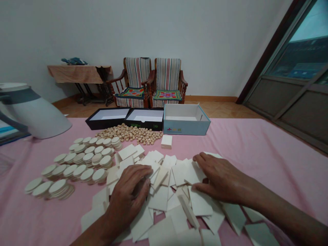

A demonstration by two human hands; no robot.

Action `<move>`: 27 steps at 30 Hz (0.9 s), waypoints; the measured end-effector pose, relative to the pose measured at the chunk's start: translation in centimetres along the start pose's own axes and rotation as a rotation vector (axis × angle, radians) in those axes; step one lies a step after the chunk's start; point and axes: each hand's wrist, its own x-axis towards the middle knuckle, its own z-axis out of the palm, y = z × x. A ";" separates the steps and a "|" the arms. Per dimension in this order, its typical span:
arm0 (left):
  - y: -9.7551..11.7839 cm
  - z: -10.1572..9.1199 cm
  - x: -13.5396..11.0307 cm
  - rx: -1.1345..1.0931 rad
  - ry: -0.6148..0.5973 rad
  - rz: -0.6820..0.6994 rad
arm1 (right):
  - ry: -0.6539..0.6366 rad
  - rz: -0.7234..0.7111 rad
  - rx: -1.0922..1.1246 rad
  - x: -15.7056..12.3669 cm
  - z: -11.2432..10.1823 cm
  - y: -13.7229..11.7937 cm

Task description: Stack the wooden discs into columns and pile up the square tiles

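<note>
A loose heap of pale square tiles [164, 198] covers the near part of the pink tablecloth [256, 150]. My left hand [130, 194] lies on the left side of the heap, fingers curled down over the tiles. My right hand [220, 177] rests on the right side, fingers stretched flat and pressing tiles, thumb against a tile edge. Neither hand lifts a tile clear of the heap. A small neat stack of square tiles [166, 141] stands apart behind the heap.
Stacks of round discs [77, 164] lie at the left. A pile of small wooden pegs [130, 133] sits before two black trays [128, 118] and a light blue box [186, 119]. A white jug [30, 111] stands far left. Two striped chairs [151, 85] stand beyond.
</note>
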 end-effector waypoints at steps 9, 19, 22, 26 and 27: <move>0.0 0.0 -0.1 0.021 0.001 0.009 | 0.095 0.003 0.102 0.4 -0.1 -0.2; 0.2 -0.1 -0.1 0.005 -0.004 0.000 | 0.260 -0.109 0.110 13.3 1.3 -0.1; 0.2 -0.1 -0.2 0.002 -0.008 0.003 | 0.236 -0.056 0.063 15.3 2.0 -0.3; 0.2 -0.1 -0.2 -0.005 -0.010 0.013 | 0.186 -0.014 0.020 16.3 2.3 -0.2; 0.2 -0.1 -0.2 -0.007 -0.009 0.014 | 0.179 -0.008 0.018 16.3 2.3 -0.1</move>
